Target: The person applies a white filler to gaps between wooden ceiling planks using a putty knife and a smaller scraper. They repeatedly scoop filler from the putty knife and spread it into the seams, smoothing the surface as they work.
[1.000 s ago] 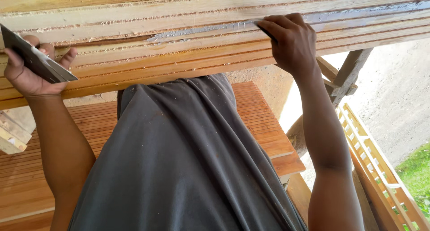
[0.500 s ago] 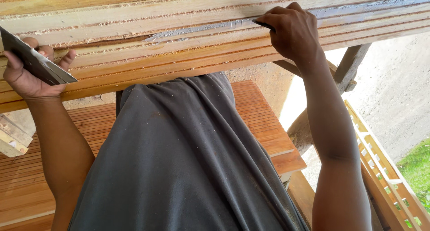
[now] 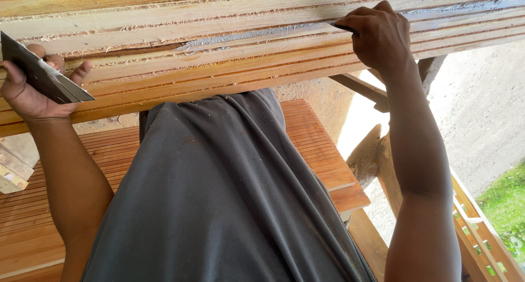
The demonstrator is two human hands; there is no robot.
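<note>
Right hand point(image 3: 377, 36), upper right of frame: fingers point(image 3: 365, 27) curled tight, pinching a thin dark tool point(image 3: 343, 26) w/ only its tip showing left of the knuckles; tip sits on the grey filler streak point(image 3: 240, 37) that runs along a groove in the stacked wooden boards point(image 3: 219, 68). Boards span the whole top of frame, edge-on, w/ frayed fibres along the seams. Left hand point(image 3: 30, 88), upper left: thumb & fingers wrapped round a flat metal scraper blade point(image 3: 41, 74), fingertips point(image 3: 82, 72) poking up behind it, the hand resting against the boards' lower edge. Both forearms reach up from the bottom of frame. Centre: dark grey shirt point(image 3: 219, 205). Behind it, mid-frame, a slatted wooden panel point(image 3: 311, 145) lies flat. Lower right: pale wooden frame point(image 3: 481, 233) & a grass patch point(image 3: 508, 205).
</note>
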